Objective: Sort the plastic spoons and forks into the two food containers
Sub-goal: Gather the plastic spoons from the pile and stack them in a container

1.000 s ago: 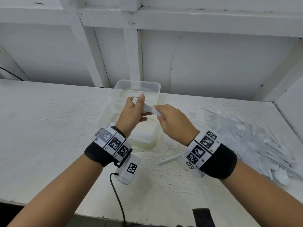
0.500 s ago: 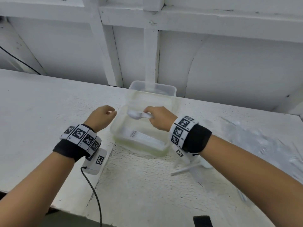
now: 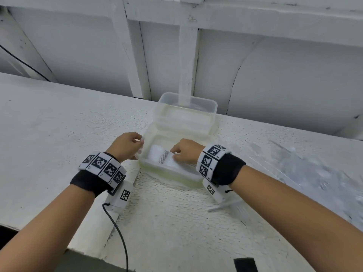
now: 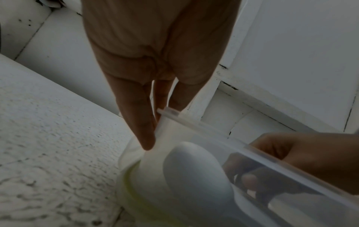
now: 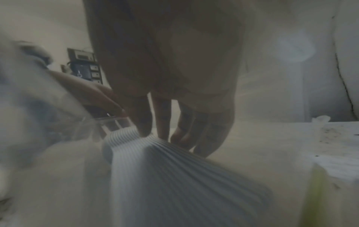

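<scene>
Evidently a nested stack of spoons [image 3: 164, 158] was pressed down by the right hand [image 3: 186, 152] inside the near container [image 3: 196, 179], whose rim was pinched by the left hand [image 3: 126, 145]. Light, slippery plastic, best gripped across handles. Two containers were counted; individual spoons could not be.

We cannot separate spoons from forks in the blurred heap of clear-wrapped white plastic cutlery [image 3: 322, 169], which the head view's right edge cuts off. The right hand [image 3: 186, 151] hides part of the stacked white plastic spoons [image 3: 163, 157]. The right-wrist view is hazy throughout, its left side unreadable.
</scene>
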Motion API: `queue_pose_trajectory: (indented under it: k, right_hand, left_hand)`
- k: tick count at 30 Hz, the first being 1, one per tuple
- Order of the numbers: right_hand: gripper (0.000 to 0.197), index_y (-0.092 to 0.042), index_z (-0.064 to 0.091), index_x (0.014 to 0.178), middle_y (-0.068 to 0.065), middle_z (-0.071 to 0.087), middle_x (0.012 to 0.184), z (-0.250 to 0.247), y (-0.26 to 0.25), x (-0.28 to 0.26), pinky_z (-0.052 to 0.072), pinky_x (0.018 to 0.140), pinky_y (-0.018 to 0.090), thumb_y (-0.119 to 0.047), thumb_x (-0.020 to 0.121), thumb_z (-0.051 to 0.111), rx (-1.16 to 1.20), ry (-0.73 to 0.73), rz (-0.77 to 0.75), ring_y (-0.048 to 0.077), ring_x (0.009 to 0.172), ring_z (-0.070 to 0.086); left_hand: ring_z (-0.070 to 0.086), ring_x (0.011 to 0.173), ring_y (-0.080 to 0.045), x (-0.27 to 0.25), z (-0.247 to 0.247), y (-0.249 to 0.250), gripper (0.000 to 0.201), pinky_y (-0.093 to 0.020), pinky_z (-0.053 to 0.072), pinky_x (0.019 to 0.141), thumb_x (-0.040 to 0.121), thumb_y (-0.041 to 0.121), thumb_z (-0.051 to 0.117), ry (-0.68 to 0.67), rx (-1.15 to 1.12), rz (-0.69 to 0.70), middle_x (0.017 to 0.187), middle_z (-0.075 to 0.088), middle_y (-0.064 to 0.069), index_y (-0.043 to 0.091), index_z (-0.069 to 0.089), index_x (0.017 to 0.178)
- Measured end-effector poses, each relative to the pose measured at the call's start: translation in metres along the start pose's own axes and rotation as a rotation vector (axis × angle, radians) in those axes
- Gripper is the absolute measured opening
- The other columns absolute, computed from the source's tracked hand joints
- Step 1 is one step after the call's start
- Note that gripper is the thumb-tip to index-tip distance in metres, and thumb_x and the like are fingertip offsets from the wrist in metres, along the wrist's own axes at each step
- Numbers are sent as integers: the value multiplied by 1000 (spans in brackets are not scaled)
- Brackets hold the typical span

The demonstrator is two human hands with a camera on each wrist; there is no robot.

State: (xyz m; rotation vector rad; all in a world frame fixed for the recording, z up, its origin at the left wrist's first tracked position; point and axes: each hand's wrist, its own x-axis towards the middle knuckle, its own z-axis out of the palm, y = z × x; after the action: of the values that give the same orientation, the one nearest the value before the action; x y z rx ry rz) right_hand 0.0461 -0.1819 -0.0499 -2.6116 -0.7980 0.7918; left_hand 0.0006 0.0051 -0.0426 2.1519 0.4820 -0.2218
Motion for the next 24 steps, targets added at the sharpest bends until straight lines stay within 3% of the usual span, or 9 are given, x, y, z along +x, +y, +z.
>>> queue_pose_trajectory:
  k: [3, 7, 11, 15, 17, 20, 24]
  right_hand:
    - [31, 1, 62, 117, 13, 61, 122, 3, 1, 4, 43, 95, 34, -10, 95, 42, 21, 14, 23, 29, 113, 55]
    - [39, -9, 46, 136, 8, 49, 138, 5, 5, 4, 33, 101, 26, -12, 98, 41, 25, 23, 27, 22, 126, 45]
    - [39, -10, 44, 136, 8, 47, 139, 4, 7, 5, 31, 102, 27, -15, 98, 40, 25, 19, 34, 22, 127, 43]
    - [41, -11, 40, 139, 10, 43, 141, 1, 7, -2, 29, 104, 28, -19, 99, 39, 5, 36, 30, 24, 130, 39]
    - [42, -12, 40, 140, 12, 42, 140, -6, 6, -12, 29, 103, 28, -20, 99, 40, 10, 95, 11, 25, 127, 41]
    - [40, -12, 43, 138, 11, 46, 134, -24, 9, -45, 32, 99, 24, -20, 98, 42, 51, 233, -40, 22, 122, 46]
    - [39, -16, 46, 136, 6, 50, 128, -38, 28, -107, 30, 96, 17, -22, 97, 45, 85, 408, -81, 15, 117, 48]
  left_hand:
    - [63, 90, -26, 0, 0, 0, 25, -32, 57, 67, 96, 22, 50, 0, 4, 1, 105, 63, -17, 4, 57, 111]
    - [62, 88, -24, 1, 0, -2, 23, -33, 57, 68, 96, 22, 50, -1, -10, 6, 105, 62, -17, 4, 57, 108]
    - [61, 87, -23, 2, 1, -2, 25, -33, 56, 68, 96, 22, 49, -3, 2, 6, 105, 62, -17, 2, 57, 110]
    - [59, 98, -26, 1, 0, 0, 33, -36, 52, 77, 96, 24, 47, 13, 67, -4, 114, 60, -15, 5, 53, 123]
    - [55, 110, -28, -2, 0, 3, 37, -37, 44, 88, 96, 25, 47, 98, 191, 66, 124, 56, -16, 7, 51, 128]
    - [51, 114, -28, -14, 2, 17, 33, -34, 38, 92, 94, 22, 48, 286, 220, 254, 128, 50, -17, 9, 55, 125]
    - [52, 93, -14, -49, 19, 51, 23, -21, 35, 79, 94, 16, 50, 421, 171, 569, 115, 56, -9, 10, 61, 112]
